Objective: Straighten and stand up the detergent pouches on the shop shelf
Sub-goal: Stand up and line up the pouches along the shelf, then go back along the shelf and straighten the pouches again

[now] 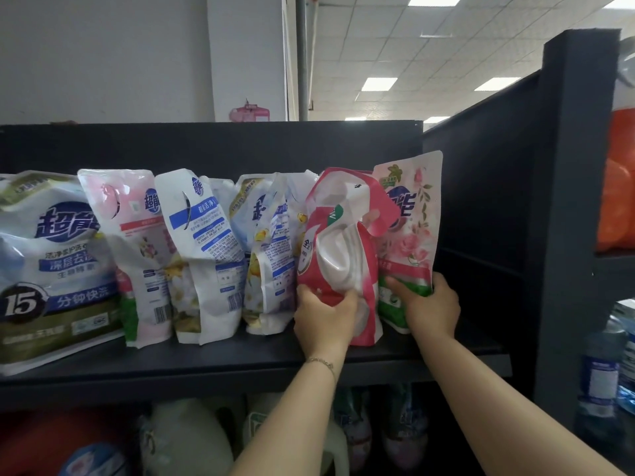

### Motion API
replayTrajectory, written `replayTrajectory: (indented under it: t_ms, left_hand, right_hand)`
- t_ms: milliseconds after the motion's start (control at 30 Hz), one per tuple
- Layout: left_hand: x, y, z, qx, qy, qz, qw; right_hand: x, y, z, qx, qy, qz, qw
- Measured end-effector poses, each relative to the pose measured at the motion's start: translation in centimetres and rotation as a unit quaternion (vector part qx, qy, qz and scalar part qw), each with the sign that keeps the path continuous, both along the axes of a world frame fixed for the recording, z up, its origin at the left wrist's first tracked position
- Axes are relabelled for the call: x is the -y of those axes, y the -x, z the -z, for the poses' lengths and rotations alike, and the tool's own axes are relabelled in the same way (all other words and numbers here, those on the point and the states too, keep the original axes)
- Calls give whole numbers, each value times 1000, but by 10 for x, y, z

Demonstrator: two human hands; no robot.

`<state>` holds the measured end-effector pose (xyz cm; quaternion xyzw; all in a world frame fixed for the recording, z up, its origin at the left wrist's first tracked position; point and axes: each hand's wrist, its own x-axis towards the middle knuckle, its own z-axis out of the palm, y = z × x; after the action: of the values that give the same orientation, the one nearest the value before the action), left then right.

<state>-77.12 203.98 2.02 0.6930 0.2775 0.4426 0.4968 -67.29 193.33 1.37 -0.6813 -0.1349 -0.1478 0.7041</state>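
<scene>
A row of detergent pouches stands on the black shelf [213, 362]. My left hand [324, 316] grips the lower part of a red and white pouch [338, 245] that leans with its top bent over. My right hand [431, 305] holds the bottom of a pink rose-printed pouch [412, 221] standing upright at the row's right end. To the left are a blue and white pouch [271, 255], a white pouch with blue labels [202, 255], a pink and white pouch [137, 249], and a large white and olive pouch [48, 269] at the far left.
A black upright panel [556, 214] closes the shelf on the right, with a gap beside the pink pouch. Bottles and pouches [192, 438] fill the shelf below. Orange packs [615, 187] and water bottles [604, 379] sit on the neighbouring rack.
</scene>
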Motion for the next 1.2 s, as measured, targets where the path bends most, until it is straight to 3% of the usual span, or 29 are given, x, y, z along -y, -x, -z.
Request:
replayTrajectory:
  t_ms: [167, 500, 633, 733, 833, 967, 1067, 1200]
  left_hand:
    - [-1, -4, 1, -52, -62, 28, 996]
    - [-3, -1, 4, -62, -147, 82, 984]
    - [-4, 8, 13, -75, -272, 82, 956]
    - [-12, 23, 18, -121, -304, 135, 935]
    - [-23, 45, 15, -181, -337, 189, 904]
    - [-35, 86, -1, -211, -411, 141, 876]
    - [-46, 120, -9, -222, -457, 96, 856]
    - [-66, 163, -5, -289, -529, 39, 797]
  right_hand:
    - [1, 6, -3, 1, -15, 4, 1000]
    - [8, 26, -13, -3, -29, 8, 1000]
    - [17, 29, -12, 11, 32, -24, 999]
    - [24, 38, -13, 16, 104, -35, 994]
    - [22, 61, -13, 94, 86, -1, 992]
    - [15, 99, -16, 261, 186, -15, 947]
    - [5, 123, -17, 303, 264, -114, 909]
    - [-17, 150, -14, 362, 360, -191, 838]
